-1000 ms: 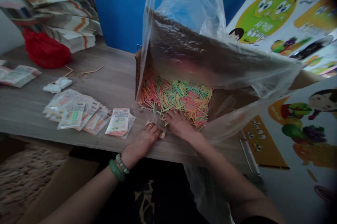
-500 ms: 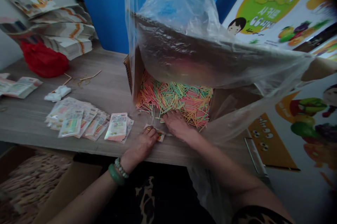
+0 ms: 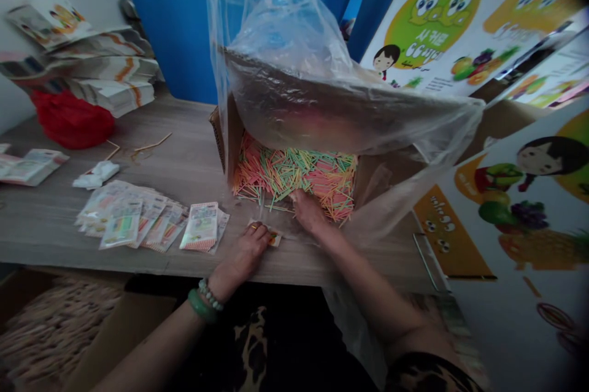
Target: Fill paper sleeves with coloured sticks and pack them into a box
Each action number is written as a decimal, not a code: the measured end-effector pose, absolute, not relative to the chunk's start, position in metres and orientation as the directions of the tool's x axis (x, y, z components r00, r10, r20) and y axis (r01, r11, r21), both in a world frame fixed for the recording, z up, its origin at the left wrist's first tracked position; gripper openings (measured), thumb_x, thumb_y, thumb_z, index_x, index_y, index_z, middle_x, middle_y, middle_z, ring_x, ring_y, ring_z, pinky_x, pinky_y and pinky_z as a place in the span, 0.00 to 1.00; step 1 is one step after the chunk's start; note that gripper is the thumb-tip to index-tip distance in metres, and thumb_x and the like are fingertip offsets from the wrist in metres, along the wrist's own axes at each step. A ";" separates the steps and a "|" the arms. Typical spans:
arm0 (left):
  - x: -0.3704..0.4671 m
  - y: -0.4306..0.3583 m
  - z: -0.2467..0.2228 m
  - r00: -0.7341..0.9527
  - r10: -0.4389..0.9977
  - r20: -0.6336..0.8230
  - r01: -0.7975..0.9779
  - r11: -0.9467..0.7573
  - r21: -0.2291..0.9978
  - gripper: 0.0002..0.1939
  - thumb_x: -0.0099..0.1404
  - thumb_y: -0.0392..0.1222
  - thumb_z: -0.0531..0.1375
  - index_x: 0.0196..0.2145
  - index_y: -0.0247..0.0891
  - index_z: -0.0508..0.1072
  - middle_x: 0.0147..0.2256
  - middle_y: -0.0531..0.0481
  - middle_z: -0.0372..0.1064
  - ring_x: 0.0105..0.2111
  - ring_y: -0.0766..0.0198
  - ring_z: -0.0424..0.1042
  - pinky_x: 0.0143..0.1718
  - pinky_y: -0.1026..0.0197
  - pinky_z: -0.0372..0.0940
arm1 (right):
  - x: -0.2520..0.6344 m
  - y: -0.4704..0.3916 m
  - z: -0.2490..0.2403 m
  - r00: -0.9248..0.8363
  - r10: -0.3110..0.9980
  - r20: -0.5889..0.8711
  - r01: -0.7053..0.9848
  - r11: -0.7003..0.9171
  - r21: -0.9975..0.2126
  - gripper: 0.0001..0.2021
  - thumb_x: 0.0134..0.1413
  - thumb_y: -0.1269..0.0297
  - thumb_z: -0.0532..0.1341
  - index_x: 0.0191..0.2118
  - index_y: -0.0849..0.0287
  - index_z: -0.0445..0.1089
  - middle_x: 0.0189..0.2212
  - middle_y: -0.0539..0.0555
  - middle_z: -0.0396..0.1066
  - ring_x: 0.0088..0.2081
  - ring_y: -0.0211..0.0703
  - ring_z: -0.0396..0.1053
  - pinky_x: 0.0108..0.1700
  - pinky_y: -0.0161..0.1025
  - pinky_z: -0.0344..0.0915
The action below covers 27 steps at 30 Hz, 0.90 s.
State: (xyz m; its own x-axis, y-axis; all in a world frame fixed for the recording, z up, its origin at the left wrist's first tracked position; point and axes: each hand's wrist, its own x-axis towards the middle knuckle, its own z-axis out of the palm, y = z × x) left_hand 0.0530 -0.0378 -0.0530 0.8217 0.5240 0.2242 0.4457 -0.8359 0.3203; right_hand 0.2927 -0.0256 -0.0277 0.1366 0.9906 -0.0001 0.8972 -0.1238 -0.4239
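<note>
A mass of thin pink, green, yellow and orange sticks (image 3: 294, 170) fills the opening of a plastic-lined cardboard box (image 3: 219, 140). At the front edge of these sticks is my right hand (image 3: 309, 213), its fingers drawn together; whatever is between the fingertips is too small to make out. My left hand (image 3: 248, 249) lies on the table just in front of the box, fingers closed over a small printed plastic packet (image 3: 275, 238). Part of that packet is hidden under the fingers. Left of this hand lie a few flat printed packets (image 3: 200, 226).
Filled clear packets (image 3: 122, 220) lie fanned out farther left. Beyond them are a crumpled white tissue (image 3: 96, 175), a red cloth bag (image 3: 71, 119) and stacked printed packaging (image 3: 115, 82). Clear plastic sheeting (image 3: 294, 30) rises over the box. Printed cartons (image 3: 414, 30) stand at the right.
My right hand has drawn its fingers together, where before they lay spread over the near sticks. My left hand stays on the small packet. The camera view has shifted slightly.
</note>
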 end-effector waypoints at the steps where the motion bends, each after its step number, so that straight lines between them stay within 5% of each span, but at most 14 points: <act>1: 0.053 -0.038 -0.054 0.819 0.526 0.228 0.447 -0.835 0.319 0.14 0.68 0.24 0.52 0.43 0.35 0.74 0.42 0.43 0.71 0.46 0.52 0.69 0.51 0.48 0.70 | 0.300 -0.023 -0.030 0.205 0.978 0.034 0.809 -0.150 -0.568 0.09 0.58 0.71 0.52 0.41 0.55 0.67 0.32 0.54 0.72 0.36 0.47 0.69 0.42 0.42 0.64; 4: 0.052 -0.037 -0.057 0.817 0.524 0.242 0.442 -0.837 0.322 0.13 0.68 0.25 0.53 0.43 0.35 0.73 0.43 0.43 0.70 0.46 0.52 0.69 0.52 0.48 0.70 | 0.319 -0.020 -0.032 0.372 0.917 0.140 0.448 -0.046 -0.893 0.02 0.57 0.63 0.55 0.35 0.53 0.63 0.29 0.49 0.67 0.32 0.43 0.66 0.41 0.41 0.65; 8: 0.050 -0.037 -0.062 0.805 0.525 0.277 0.437 -0.840 0.321 0.13 0.68 0.25 0.53 0.43 0.35 0.73 0.43 0.43 0.70 0.46 0.52 0.68 0.52 0.48 0.69 | 0.326 -0.029 -0.025 0.444 0.877 0.183 0.112 0.149 -0.983 0.08 0.55 0.56 0.58 0.32 0.52 0.61 0.26 0.47 0.64 0.31 0.43 0.65 0.42 0.42 0.66; 11: 0.049 -0.036 -0.067 0.794 0.527 0.301 0.437 -0.841 0.319 0.14 0.68 0.24 0.52 0.43 0.36 0.73 0.43 0.43 0.70 0.46 0.52 0.69 0.51 0.49 0.69 | 0.323 -0.039 -0.022 0.441 0.880 0.174 0.065 0.163 -0.985 0.09 0.57 0.54 0.58 0.32 0.52 0.60 0.26 0.48 0.65 0.32 0.43 0.65 0.42 0.42 0.66; 14: 0.049 -0.036 -0.070 0.781 0.534 0.324 0.432 -0.837 0.336 0.15 0.68 0.24 0.51 0.43 0.36 0.73 0.42 0.43 0.70 0.45 0.53 0.69 0.49 0.50 0.69 | 0.321 -0.046 -0.020 0.430 0.881 0.198 0.203 0.119 -0.972 0.08 0.60 0.56 0.55 0.32 0.52 0.61 0.28 0.50 0.67 0.34 0.44 0.67 0.44 0.42 0.66; 17: 0.050 -0.036 -0.069 0.773 0.539 0.335 0.435 -0.835 0.337 0.14 0.68 0.25 0.51 0.43 0.35 0.73 0.42 0.42 0.70 0.44 0.53 0.69 0.49 0.50 0.69 | 0.312 -0.047 -0.013 0.351 0.923 0.158 0.492 -0.039 -0.870 0.06 0.63 0.61 0.53 0.36 0.53 0.64 0.32 0.52 0.72 0.37 0.46 0.69 0.44 0.42 0.66; 21: 0.052 -0.037 -0.063 0.797 0.528 0.295 0.449 -0.843 0.296 0.12 0.68 0.25 0.52 0.41 0.36 0.73 0.41 0.43 0.70 0.44 0.53 0.69 0.48 0.50 0.69 | 0.277 -0.038 0.001 -0.040 0.999 -0.028 0.894 0.023 -0.448 0.12 0.65 0.69 0.50 0.42 0.58 0.72 0.43 0.60 0.77 0.46 0.50 0.73 0.49 0.44 0.66; 24: 0.052 -0.037 -0.060 0.792 0.532 0.298 0.464 -0.843 0.273 0.13 0.67 0.23 0.53 0.39 0.36 0.73 0.41 0.43 0.71 0.43 0.53 0.70 0.47 0.51 0.70 | 0.248 -0.026 0.006 -0.088 0.979 -0.184 0.973 0.045 -0.224 0.16 0.64 0.73 0.51 0.49 0.62 0.74 0.48 0.64 0.78 0.52 0.52 0.74 0.54 0.45 0.65; 27: 0.052 -0.037 -0.060 0.797 0.529 0.290 0.464 -0.845 0.267 0.14 0.66 0.23 0.52 0.39 0.36 0.73 0.40 0.44 0.71 0.43 0.53 0.70 0.47 0.51 0.70 | 0.233 -0.015 0.003 -0.031 0.959 -0.282 0.984 -0.020 -0.176 0.16 0.62 0.73 0.53 0.49 0.63 0.75 0.47 0.66 0.80 0.49 0.54 0.77 0.49 0.44 0.69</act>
State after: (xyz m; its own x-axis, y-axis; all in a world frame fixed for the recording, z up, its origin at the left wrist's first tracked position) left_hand 0.0525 -0.0367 -0.0601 0.7972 0.5294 0.2900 0.4637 -0.8447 0.2675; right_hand 0.2331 -0.0149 0.0034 -0.0313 0.9589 -0.2819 0.9843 -0.0195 -0.1757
